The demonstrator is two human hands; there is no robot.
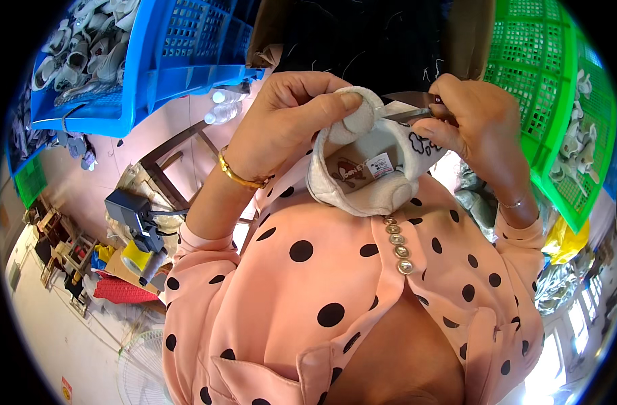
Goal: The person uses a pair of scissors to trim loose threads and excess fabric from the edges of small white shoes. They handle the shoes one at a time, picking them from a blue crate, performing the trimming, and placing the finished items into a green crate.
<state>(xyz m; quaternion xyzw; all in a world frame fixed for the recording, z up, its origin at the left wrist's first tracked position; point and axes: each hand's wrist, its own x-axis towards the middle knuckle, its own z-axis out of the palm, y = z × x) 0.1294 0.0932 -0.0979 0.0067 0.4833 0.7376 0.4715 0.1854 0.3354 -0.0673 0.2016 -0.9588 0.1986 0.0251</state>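
A cream-white fabric shoe upper [359, 196] is held up in front of my chest. Its opening faces up, showing a tan lining with a printed motif and a small white label [380, 165]. My left hand [298, 111] pinches the upper's padded rim between thumb and fingers. In my right hand [474, 121] is a pair of small scissors [409, 114], their metal blades pointing left across the upper's far edge. The right thumb rests near the upper's side, where dark outlined drawings show. Fingers and fabric partly hide the scissors' handles.
At the far left, a blue plastic basket [129, 81] holds several shoe uppers [85, 57]. A green basket [524, 67] with more pale pieces stands at the right. Dark cloth with loose threads [349, 34] lies ahead. A wooden stool [173, 162] and plastic bottles [224, 108] are left.
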